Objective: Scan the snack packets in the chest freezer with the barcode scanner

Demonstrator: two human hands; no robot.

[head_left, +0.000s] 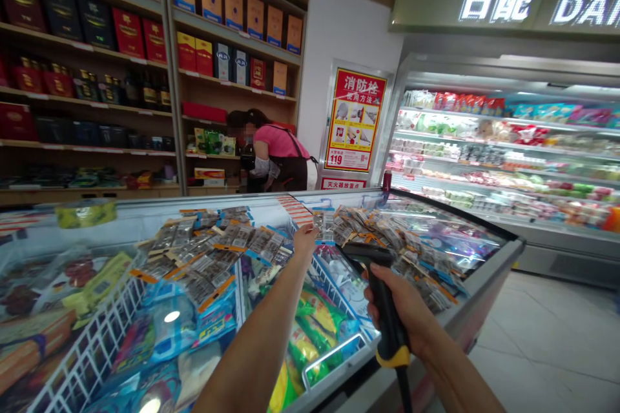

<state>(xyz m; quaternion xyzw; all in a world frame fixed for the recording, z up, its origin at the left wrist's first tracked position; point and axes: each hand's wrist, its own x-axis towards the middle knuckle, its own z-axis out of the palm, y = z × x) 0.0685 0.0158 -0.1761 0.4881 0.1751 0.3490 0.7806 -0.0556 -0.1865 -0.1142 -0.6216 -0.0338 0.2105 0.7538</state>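
Observation:
My left hand (305,239) reaches over the freezer's glass top, its fingers closed on the edge of a small snack packet (323,226) with blue ends. In my right hand (402,303) is a black and yellow barcode scanner (387,310), its head turned toward that packet and its cable hanging down. One pile of similar packets (203,251) lies on the glass at the left. Another heap of packets (407,245) spreads over the right side, just beyond the scanner.
Under the glass, the chest freezer (489,271) holds white wire baskets (92,329) and bagged frozen food (310,322). A roll of yellow tape (86,213) sits at left. A person in a pink shirt (278,142) bends by the shelves behind. A red can (387,181) stands at the far corner.

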